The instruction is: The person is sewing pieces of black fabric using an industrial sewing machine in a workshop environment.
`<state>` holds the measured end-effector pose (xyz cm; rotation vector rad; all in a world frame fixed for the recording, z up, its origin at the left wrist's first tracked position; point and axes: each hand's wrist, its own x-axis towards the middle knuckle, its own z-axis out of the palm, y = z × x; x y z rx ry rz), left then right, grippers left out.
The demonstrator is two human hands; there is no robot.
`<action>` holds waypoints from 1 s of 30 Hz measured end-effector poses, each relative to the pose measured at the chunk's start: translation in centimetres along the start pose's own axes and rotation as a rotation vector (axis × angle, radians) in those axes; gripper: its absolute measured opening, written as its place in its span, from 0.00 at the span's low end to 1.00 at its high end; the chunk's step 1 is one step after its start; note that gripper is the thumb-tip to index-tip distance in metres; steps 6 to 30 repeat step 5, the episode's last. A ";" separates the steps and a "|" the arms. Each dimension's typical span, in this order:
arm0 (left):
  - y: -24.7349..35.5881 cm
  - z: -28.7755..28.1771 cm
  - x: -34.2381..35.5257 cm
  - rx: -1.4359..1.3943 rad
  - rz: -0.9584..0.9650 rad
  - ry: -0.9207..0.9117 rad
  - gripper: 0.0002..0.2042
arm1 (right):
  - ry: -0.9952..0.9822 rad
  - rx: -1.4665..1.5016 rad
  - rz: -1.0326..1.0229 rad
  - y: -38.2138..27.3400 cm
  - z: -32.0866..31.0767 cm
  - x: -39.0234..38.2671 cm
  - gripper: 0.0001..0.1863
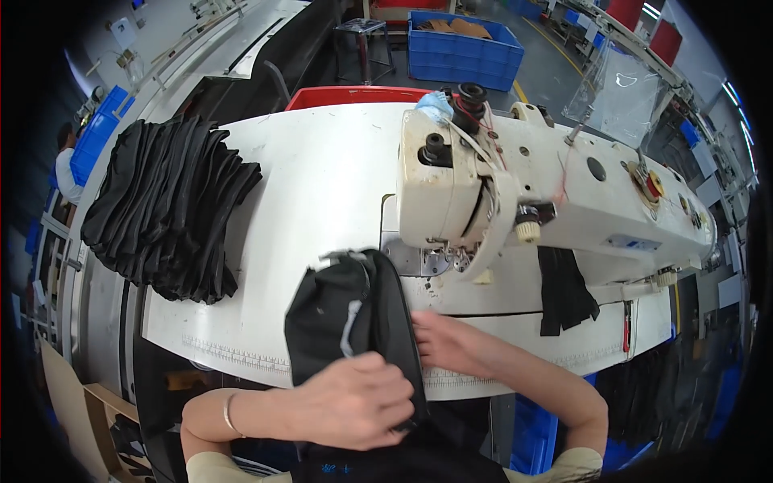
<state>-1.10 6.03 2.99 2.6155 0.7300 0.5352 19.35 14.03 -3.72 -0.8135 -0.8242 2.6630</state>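
Observation:
A black sewn fabric piece [330,314], folded and standing partly open, is at the table's front edge, just left of the needle area. A pale strip [350,328] shows on it. My left hand [358,402] is closed in a fist on its near end. At its right side is my right hand [451,344], fingers bent against the edge and their tips partly hidden behind the cloth. The white sewing machine [555,181] stands beyond my right hand, its metal needle plate [415,259] just past the fabric's far end.
A thick stack of black fabric pieces [173,209] lies on the left of the white table [314,177]. Black strips [564,290] lie under the machine arm, near a small red-handled tool [627,326]. Behind are a red bin [354,96], a blue crate [465,56] and a stool [361,40].

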 end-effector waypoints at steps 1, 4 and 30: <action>1.1 1.3 0.8 0.013 0.086 -0.003 0.14 | -0.019 -0.012 -0.082 1.4 1.4 0.9 0.30; 2.9 4.8 2.4 0.133 0.229 0.008 0.17 | 0.008 -0.334 -0.112 4.3 3.4 2.9 0.29; 3.6 5.7 2.6 0.099 0.278 0.099 0.18 | 0.074 -0.338 -0.183 5.2 3.5 2.7 0.37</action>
